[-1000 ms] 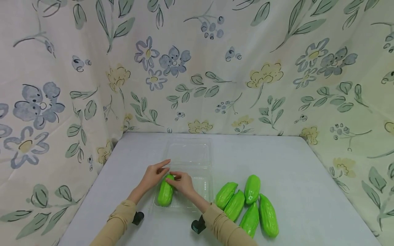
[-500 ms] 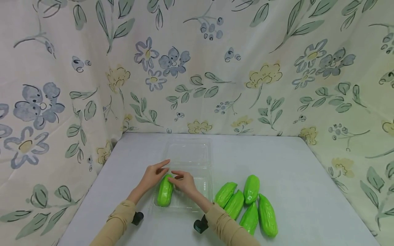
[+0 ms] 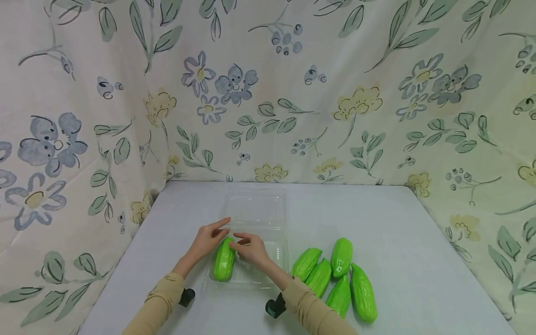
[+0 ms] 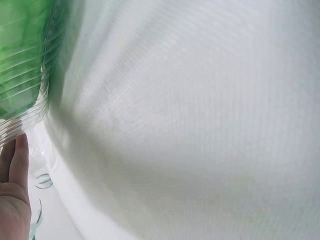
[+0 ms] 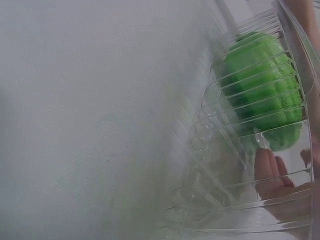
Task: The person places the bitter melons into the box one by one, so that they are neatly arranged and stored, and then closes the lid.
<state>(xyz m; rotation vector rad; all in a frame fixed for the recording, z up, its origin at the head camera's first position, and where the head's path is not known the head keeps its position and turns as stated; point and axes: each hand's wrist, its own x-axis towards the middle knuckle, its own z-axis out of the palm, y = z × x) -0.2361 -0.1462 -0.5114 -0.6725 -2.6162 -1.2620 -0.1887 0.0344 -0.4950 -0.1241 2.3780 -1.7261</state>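
On the white bench (image 3: pixel 377 223), a ridged green gourd (image 3: pixel 224 264) lies inside the clear clamshell box (image 3: pixel 278 251), along its left side, and might roll inward if the right hand (image 3: pixel 252 249), fingers loose and thumb at the gourd's far end, nudges it, since the left hand (image 3: pixel 207 238), fingers extended, grips nothing to steady it

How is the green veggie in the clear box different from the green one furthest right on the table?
The boxed veggie lies inside the clear box; the far-right veggie lies on the white table.
The boxed veggie's far end tilts right, the far-right veggie's left.
The right hand is at the boxed veggie, away from the far-right veggie.
Both are long, shiny and bright green.
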